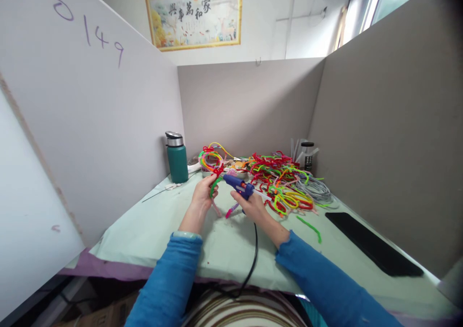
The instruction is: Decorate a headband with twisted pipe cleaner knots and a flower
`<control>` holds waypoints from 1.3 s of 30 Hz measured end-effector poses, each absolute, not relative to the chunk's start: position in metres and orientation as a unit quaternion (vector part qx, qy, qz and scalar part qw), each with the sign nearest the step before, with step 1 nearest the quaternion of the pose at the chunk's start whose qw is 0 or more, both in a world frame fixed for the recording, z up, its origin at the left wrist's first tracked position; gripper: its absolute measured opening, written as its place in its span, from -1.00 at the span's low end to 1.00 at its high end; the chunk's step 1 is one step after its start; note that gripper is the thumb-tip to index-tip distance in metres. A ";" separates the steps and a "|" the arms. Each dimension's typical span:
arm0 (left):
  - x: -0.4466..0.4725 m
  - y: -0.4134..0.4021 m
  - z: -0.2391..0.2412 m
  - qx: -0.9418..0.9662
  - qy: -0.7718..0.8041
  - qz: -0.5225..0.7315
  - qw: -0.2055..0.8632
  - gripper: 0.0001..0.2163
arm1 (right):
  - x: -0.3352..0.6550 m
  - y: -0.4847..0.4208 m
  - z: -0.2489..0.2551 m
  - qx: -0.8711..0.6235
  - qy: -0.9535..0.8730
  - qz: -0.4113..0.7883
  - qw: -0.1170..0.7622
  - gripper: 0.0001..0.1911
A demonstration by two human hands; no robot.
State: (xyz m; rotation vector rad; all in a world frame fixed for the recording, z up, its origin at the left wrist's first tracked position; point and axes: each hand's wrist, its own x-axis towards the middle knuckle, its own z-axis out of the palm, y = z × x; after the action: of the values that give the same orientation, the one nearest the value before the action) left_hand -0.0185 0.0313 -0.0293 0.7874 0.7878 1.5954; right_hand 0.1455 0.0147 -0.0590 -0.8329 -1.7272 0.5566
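My left hand (pixel 202 196) is closed on a pipe-cleaner craft (pixel 211 160), made of looped rainbow-coloured stems with red bows and a green stem hanging below. In my right hand (pixel 255 206) is a blue glue gun (pixel 238 185), its nozzle pointing left at the craft, close to the lower red bow. Whether the nozzle touches the craft I cannot tell. A clear glue stick sticks out of the gun's back, and its black cord (pixel 256 250) runs down over the table edge. Under the hands lies a short pink and purple pipe-cleaner piece (pixel 232 211).
A heap of coloured pipe cleaners (pixel 280 177) lies right of the hands, beside a grey coil (pixel 318 190). A green bottle (pixel 177 159) stands at the left, a black-lidded jar (pixel 307 156) at the back right. A black phone-like slab (pixel 372 242) and a green stem (pixel 310 227) lie at the right.
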 end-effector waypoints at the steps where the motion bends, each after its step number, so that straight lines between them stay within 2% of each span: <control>1: -0.018 0.031 -0.029 0.334 0.335 0.678 0.563 -0.73 | 0.146 0.015 -0.059 -0.353 -0.728 0.231 0.540 -0.70; 39: -0.017 0.029 -0.026 0.321 0.342 0.675 0.570 -0.79 | 0.143 0.017 -0.066 -0.354 -0.748 0.185 0.530 -0.70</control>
State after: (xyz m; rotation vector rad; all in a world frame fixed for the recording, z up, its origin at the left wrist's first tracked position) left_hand -0.0170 0.0290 -0.0263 0.7533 0.8030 1.5843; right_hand 0.1431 0.0173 -0.0657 -0.8442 -1.7860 0.4412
